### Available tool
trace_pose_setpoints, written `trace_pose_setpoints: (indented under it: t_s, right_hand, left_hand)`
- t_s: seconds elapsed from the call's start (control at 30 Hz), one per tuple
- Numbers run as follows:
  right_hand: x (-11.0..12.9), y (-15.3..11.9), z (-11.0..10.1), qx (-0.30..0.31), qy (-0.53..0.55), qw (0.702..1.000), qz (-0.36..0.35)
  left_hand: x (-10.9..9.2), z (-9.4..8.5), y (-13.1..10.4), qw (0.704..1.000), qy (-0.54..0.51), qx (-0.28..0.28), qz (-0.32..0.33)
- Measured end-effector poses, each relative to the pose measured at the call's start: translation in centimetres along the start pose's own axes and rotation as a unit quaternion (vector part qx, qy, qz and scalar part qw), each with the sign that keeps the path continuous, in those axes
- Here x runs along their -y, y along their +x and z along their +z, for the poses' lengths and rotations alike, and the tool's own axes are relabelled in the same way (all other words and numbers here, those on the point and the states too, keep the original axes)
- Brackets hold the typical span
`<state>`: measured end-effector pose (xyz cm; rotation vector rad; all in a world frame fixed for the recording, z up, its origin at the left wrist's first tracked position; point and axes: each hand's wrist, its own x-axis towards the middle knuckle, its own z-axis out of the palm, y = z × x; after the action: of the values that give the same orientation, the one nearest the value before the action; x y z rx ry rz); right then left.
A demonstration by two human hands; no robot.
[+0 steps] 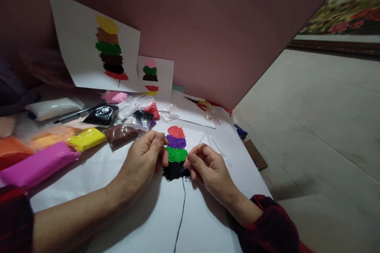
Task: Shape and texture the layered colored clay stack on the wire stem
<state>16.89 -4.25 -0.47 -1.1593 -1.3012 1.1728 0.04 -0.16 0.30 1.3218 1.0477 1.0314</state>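
On a white sheet [142, 213] lies a stacked clay picture [176, 155], with red, purple, green and black bands from top to bottom. A thin dark line [183, 213] runs down the paper from the black band. Left of the bands, my left hand [148, 150] is closed, thumb against the fingers. My right hand [209, 166] is pinched at the right edge of the green and black bands. Whatever either pinch holds is too small or hidden to make out. A clear plastic fork [220, 149] lies just beyond my right hand.
Several bags of coloured clay crowd the left, including a magenta pack [41, 166], a yellow pack [87, 139] and a brown pack [122, 133]. Two papers with similar banded pictures, a large one [80, 47] and a smaller one [164, 83], lean at the back. Scissors [200, 104] lie near the wall.
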Motion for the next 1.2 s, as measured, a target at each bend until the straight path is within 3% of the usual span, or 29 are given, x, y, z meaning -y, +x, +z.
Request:
trace_pose_setpoints:
  t_s: [0.67, 0.87, 1.07, 1.2]
  right_hand:
    - [-0.21, 0.09, -0.22, -0.033, -0.018, 0.999, 0.023]
    - [0.40, -0.05, -0.52, -0.097, 0.007, 0.994, -0.057]
    - [0.29, -0.17, -0.81, -0.110, -0.092, 0.985, -0.099]
    - [0.13, -0.32, -0.89, -0.087, -0.079, 0.992, -0.042]
  left_hand:
    - [-0.10, -0.13, -0.16, 1.000, -0.004, 0.000, 0.000]
    - [-0.20, -0.09, -0.23, 1.000, 0.003, -0.003, -0.001]
    - [-0.34, -0.05, -0.21, 1.000, 0.002, -0.001, -0.004]
    - [-0.33, -0.11, -0.22, 1.000, 0.006, 0.000, -0.001]
